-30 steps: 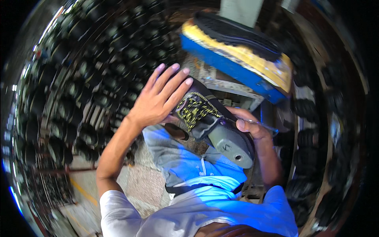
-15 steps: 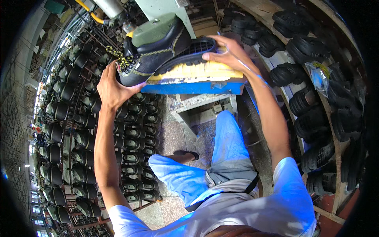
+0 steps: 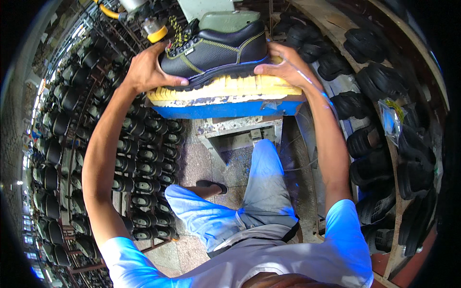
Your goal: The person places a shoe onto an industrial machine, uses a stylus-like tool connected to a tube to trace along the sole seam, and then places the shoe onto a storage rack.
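Both your hands are equally near the shoe (image 3: 216, 53), which lies directly between them with its long axis running left to right: your left hand (image 3: 145, 69) grasps the toe and your right hand (image 3: 287, 66) the heel, fingers curved partly open to the shoe's girth, thumbs on the near side, far fingertips hidden. Under the shoe its black sole (image 3: 211, 78) rests on the yellow pad (image 3: 230, 90), with the blue block (image 3: 206, 111) and bench (image 3: 218, 126) below. Farther out, racked shoes (image 3: 144, 185) stand to your left and loose soles (image 3: 379, 84) sit on shelves to your right.
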A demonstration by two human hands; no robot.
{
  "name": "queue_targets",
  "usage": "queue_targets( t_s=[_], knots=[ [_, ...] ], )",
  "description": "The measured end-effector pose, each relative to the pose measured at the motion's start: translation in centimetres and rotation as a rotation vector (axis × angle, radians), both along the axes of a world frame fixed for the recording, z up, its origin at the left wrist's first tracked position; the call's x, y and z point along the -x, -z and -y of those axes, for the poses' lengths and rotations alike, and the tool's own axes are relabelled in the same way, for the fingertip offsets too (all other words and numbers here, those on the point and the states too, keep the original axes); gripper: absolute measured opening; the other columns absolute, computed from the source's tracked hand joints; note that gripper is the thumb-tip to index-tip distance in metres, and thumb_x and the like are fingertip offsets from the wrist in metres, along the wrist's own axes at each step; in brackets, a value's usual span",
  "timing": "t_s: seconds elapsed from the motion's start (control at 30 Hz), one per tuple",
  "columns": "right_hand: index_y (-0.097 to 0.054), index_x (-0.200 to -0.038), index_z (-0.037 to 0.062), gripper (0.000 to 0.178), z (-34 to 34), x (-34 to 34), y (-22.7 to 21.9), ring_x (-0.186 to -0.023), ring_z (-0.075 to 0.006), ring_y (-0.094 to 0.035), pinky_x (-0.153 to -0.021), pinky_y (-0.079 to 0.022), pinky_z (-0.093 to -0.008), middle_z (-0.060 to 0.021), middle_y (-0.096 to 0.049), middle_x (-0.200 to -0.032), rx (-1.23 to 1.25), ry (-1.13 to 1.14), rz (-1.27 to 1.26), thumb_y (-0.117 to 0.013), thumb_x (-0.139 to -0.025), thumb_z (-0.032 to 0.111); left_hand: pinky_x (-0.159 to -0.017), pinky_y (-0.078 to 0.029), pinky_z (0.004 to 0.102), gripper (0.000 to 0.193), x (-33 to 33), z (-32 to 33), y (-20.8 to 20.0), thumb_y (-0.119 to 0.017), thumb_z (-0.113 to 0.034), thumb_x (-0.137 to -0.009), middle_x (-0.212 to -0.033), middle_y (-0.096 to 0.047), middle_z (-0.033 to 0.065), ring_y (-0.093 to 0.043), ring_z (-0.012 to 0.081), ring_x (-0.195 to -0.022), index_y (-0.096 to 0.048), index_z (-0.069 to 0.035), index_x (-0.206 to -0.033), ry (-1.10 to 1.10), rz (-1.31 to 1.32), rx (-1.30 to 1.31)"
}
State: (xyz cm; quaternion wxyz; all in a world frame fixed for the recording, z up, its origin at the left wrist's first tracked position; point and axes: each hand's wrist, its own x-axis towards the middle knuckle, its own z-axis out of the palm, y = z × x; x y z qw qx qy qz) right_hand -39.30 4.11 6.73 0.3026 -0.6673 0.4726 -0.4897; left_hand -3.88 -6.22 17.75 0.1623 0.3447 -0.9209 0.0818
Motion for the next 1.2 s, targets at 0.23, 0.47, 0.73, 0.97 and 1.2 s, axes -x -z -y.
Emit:
queue_targets(
  t_s=[0.23, 0.47, 0.73, 0.97, 1.2],
  knots=[
    [-0.048, -0.145, -0.0026, 0.089, -0.7, -0.2, -0.5, -0.129, -0.0265, -0.056, -0.111, -0.042, -0.0369, -0.0196, -0.057, -0.142, 0.007, 0.063, -0.085, -0.089, -0.075, 0.032, -0.106, -0.047, 0.0432, 0.125, -1.4, -0.1, 0.4, -0.084, -0.075, -0.05, -0.133, -0.061, 0.0264, -0.061, 0.0382, -0.122, -0.053, 0.01, -0.137, 0.001, 0.034, 0.154],
    [-0.047, -0.145, -0.0025, 0.088, -1.1, -1.3, -1.5, -0.128, -0.026, -0.056, -0.111, -0.042, -0.0377, -0.0199, -0.058, -0.139, -0.1, 0.084, -0.056, -0.089, -0.075, 0.031, -0.105, -0.049, 0.0431, 0.124, -1.5, 1.1, 0.7, -0.087, -0.07, -0.054, -0.124, -0.064, 0.0269, -0.064, 0.0377, -0.118, -0.047, 0.006, -0.143, 0.104, 0.038, -0.034],
    [-0.055, -0.136, -0.0013, 0.078, 0.5, -0.1, -1.1, -0.115, -0.0224, -0.063, -0.1, -0.051, -0.0332, -0.018, -0.066, -0.127, -0.037, 0.062, -0.049, -0.09, -0.075, 0.031, -0.11, -0.045, 0.0373, 0.069, -6.6, 1.0, 1.6, -0.072, -0.012, -0.091, -0.13, -0.066, 0.0108, -0.061, 0.0203, -0.12, -0.042, -0.007, -0.153, 0.274, -0.406, -0.774],
    [-0.049, -0.141, -0.0032, 0.087, 0.9, 0.2, -0.9, -0.125, -0.0276, -0.058, -0.108, -0.046, -0.0366, -0.0217, -0.06, -0.136, -0.033, 0.098, -0.075, -0.092, -0.072, 0.029, -0.08, -0.056, 0.0315, 0.079, -5.9, 2.5, 0.3, -0.078, -0.012, -0.084, -0.107, -0.068, 0.0096, -0.066, 0.0162, -0.086, -0.04, 0.002, -0.152, 0.339, -0.229, -0.695],
    [-0.051, -0.139, -0.0034, 0.088, 1.0, 1.5, -0.6, -0.128, -0.0287, -0.056, -0.11, -0.043, -0.038, -0.022, -0.059, -0.136, -0.052, 0.082, -0.133, -0.09, -0.072, 0.038, -0.109, -0.046, 0.0434, 0.071, -1.8, 0.7, -2.4, -0.06, -0.048, -0.097, -0.127, -0.066, 0.0226, -0.061, 0.037, -0.122, -0.046, 0.002, -0.146, 0.042, 0.203, -0.421]
  ],
)
